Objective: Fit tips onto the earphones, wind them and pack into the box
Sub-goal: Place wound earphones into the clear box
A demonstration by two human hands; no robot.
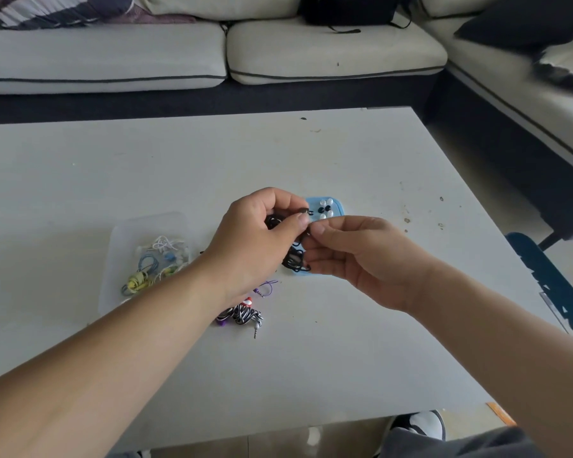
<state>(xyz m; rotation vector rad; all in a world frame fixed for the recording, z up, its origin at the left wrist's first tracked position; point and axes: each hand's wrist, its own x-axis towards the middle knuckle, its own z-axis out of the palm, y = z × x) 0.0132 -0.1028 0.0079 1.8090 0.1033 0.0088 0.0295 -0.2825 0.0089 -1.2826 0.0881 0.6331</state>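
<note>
We see both hands raised just above the middle of the desk (344,352), working on one set of black earphones (294,259). The left hand (262,233) has its fingers curled, and thumb and forefinger pinch a small black bud (306,211). The right hand (354,259) meets it thumb to thumb and pinches the cord just beside the bud. Its lower fingers curl round the loose black tangle that hangs between the two palms. Whether a tip sits on the bud we cannot tell: it is too small. Behind the hands and partly hidden by them lies a blue tray (340,211) on which white and black tips (326,206) stand. To the left a clear box (126,233) lies on the desk with wound sets (153,262) of white, blue and yellow cord inside. Under the left wrist lies a black-and-white striped set (245,315), its plug pointing toward us, and a purple cord (268,286) shows just beside it. A pale sofa (113,54) runs along the far side, with a black bag (348,8) on it. A blue chair (549,282) stands at the desk's right edge, and a shoe (422,423) shows below the near edge.
</note>
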